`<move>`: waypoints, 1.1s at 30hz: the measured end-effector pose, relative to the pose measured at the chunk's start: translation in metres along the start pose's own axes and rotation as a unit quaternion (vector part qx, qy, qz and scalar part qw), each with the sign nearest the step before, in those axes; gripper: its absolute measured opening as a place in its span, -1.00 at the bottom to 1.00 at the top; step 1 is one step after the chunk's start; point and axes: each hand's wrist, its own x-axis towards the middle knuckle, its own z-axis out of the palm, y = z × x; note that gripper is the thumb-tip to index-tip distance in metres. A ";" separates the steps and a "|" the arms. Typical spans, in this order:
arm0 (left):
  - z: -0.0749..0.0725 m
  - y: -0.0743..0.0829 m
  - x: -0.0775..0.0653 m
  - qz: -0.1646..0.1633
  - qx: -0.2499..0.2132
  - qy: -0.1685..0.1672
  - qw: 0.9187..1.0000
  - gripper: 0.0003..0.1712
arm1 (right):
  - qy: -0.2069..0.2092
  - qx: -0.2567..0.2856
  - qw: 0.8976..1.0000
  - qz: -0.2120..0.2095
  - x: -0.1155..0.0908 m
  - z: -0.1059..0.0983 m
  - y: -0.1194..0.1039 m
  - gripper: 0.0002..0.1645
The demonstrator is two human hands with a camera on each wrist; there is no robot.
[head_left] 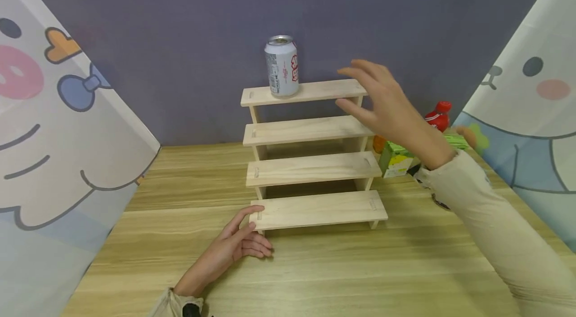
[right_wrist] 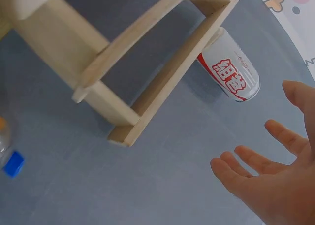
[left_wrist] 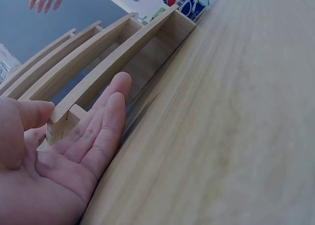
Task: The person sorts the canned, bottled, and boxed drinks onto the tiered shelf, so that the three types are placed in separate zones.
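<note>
A four-step wooden display rack (head_left: pixel 315 172) stands on the table. On its top step, left of the middle, a white drink can (head_left: pixel 282 67) with red characters stands upright; the right wrist view also shows the can (right_wrist: pixel 230 67). My left hand (head_left: pixel 231 239) grips the left end of the lowest step between thumb and index finger, the other fingers loosely extended below. In the left wrist view the thumb lies against the step's corner (left_wrist: pixel 61 117). My right hand (head_left: pixel 382 97), fingers spread and holding nothing, hovers by the right end of the top step, apart from the can.
Right of the rack, partly behind my right arm, are a green and yellow carton (head_left: pixel 396 159) and a red-capped bottle (head_left: pixel 438 116). A blue can (left_wrist: pixel 184 2) shows past the rack in the left wrist view. Cartoon-printed cloths (head_left: pixel 58 107) flank the table; a grey panel (head_left: pixel 180 32) rises behind.
</note>
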 end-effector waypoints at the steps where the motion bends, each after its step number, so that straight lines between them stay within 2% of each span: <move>1: 0.000 0.001 0.000 -0.001 0.000 0.003 1.000 -0.47 | 0.002 -0.001 1.000 -0.002 -0.004 -0.002 0.001 -0.36; 8: -0.001 0.003 0.000 -0.016 0.003 0.014 1.000 -0.46 | 0.005 -0.012 1.000 0.018 -0.035 -0.010 0.006 -0.32; 15: -0.001 0.002 0.000 -0.013 0.004 0.006 1.000 -0.47 | 0.011 -0.011 0.999 0.048 -0.068 -0.009 0.008 -0.31; 29: 0.000 0.000 0.001 -0.013 -0.005 0.006 1.000 -0.46 | 0.009 -0.030 0.998 0.047 -0.119 -0.010 0.015 -0.25; 33: 0.000 0.000 0.001 -0.002 -0.008 0.000 1.000 -0.47 | 0.006 -0.035 0.998 0.053 -0.133 -0.010 0.017 -0.28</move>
